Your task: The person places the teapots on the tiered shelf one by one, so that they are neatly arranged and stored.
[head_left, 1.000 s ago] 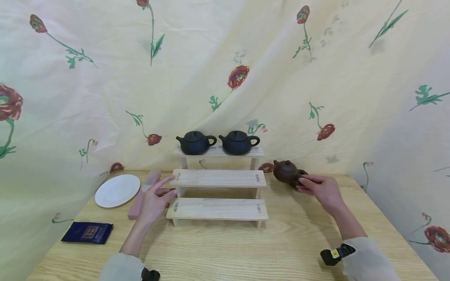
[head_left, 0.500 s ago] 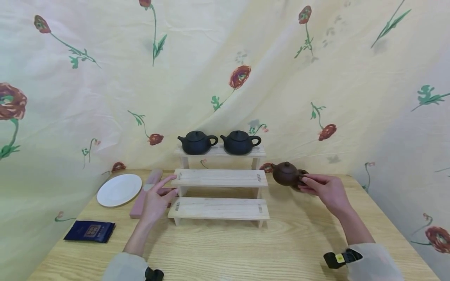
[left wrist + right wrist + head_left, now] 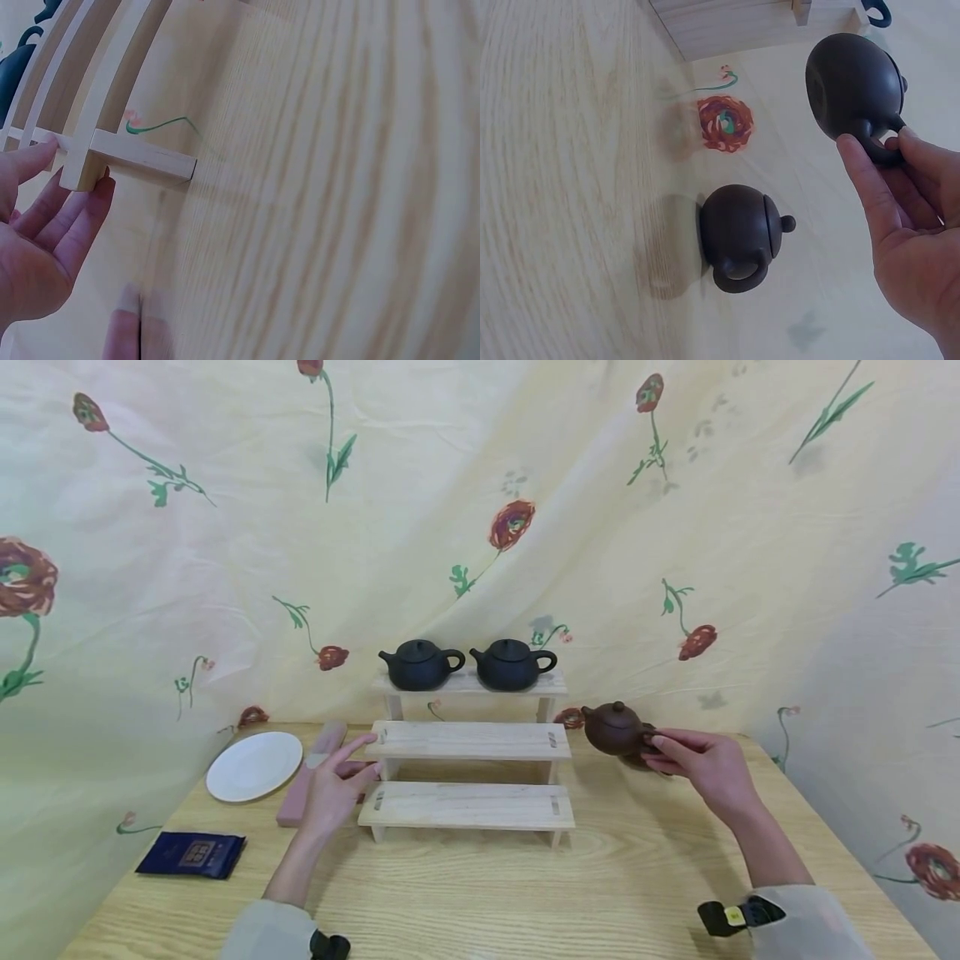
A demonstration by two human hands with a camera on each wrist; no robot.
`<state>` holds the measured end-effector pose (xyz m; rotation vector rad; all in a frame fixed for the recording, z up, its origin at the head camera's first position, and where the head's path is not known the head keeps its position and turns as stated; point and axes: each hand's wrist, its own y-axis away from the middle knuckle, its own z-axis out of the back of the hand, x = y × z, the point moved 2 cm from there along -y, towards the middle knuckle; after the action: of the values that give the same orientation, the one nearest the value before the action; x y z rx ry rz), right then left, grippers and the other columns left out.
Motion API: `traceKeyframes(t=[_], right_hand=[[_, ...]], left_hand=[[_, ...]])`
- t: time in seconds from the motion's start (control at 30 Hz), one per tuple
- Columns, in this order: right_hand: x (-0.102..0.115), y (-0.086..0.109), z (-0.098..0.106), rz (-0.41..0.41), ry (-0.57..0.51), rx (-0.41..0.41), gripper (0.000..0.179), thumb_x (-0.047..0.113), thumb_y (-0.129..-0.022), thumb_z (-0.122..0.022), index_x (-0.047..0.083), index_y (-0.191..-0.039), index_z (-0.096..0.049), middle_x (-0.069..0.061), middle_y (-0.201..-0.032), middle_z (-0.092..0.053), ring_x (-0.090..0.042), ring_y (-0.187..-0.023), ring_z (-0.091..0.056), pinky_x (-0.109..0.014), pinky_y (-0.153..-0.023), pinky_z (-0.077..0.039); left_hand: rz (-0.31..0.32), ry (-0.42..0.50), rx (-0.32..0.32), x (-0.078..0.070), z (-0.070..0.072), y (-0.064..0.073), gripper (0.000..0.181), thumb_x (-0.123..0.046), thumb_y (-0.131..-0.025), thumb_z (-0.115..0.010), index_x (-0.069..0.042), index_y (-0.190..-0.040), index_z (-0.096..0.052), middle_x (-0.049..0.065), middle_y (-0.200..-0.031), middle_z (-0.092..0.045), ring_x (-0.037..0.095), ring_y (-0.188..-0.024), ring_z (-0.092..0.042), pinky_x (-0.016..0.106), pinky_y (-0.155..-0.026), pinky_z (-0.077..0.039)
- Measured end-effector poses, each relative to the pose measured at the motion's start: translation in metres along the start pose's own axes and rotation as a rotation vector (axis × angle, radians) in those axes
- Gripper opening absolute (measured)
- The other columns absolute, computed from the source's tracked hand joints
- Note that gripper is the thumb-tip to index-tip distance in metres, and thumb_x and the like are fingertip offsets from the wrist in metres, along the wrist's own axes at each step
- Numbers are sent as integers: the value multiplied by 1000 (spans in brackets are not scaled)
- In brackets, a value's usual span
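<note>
My right hand (image 3: 701, 768) pinches a dark brown teapot (image 3: 615, 729) by its handle. The right wrist view has this raised teapot (image 3: 855, 86) tilted, its base towards the camera. A second brown teapot (image 3: 739, 225) stands on the table below it, mostly hidden in the head view. My left hand (image 3: 333, 789) holds the left end of a three-tier wooden display stand (image 3: 468, 741), index finger at the top of the middle board and thumb under it. Two black teapots (image 3: 418, 666) sit side by side on the top tier, handles to the right.
Left of the stand lie a white plate (image 3: 255, 767), a long pink object (image 3: 300, 793) partly behind my left hand, and a dark blue packet (image 3: 191, 854). Flower-printed cloth (image 3: 450, 485) hangs behind the wooden table (image 3: 465, 902).
My right hand has moved slightly to the right with the brown teapot, whose tilt has varied, and the second teapot shows a little beneath it. The left hand keeps its place on the stand.
</note>
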<state>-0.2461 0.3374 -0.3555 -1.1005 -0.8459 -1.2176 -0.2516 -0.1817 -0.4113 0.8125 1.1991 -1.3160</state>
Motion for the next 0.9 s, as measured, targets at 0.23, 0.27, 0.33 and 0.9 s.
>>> traceKeyframes(t=[0.23, 0.27, 0.33, 0.9], right_hand=[[6, 1, 0, 16, -63, 13, 46, 8, -105, -66, -25, -135, -55, 14, -99, -77, -9, -85, -79, -25, -78, -62], [6, 2, 0, 16, -71, 14, 46, 8, -104, -67, -25, -134, -55, 14, -99, -78, -9, -85, -80, -25, -77, -62], [8, 3, 0, 19, -73, 17, 46, 9, -104, -67, -24, -134, -56, 13, -99, -78, -9, -85, -80, -25, -78, -63], [25, 1, -21, 65, -80, 63, 34, 10, -103, -69, -16, -126, -68, 11, -99, -79, -13, -86, -80, -28, -79, -63]], left_hand=[[2, 2, -1, 0, 0, 0, 46, -12, -97, -79, -21, -141, -69, 18, -105, -80, 14, -83, -70, 27, -65, -58], [3, 4, -1, 0, 0, 0, 46, -12, -97, -78, -21, -141, -69, 18, -105, -80, 14, -83, -70, 27, -65, -58], [5, 6, 1, 0, 0, 0, 46, -12, -97, -78, -21, -141, -69, 18, -105, -80, 14, -83, -70, 26, -65, -58], [4, 21, -6, 2, 0, 1, 49, -11, -97, -79, -19, -143, -67, 18, -105, -80, 12, -81, -69, 24, -63, -55]])
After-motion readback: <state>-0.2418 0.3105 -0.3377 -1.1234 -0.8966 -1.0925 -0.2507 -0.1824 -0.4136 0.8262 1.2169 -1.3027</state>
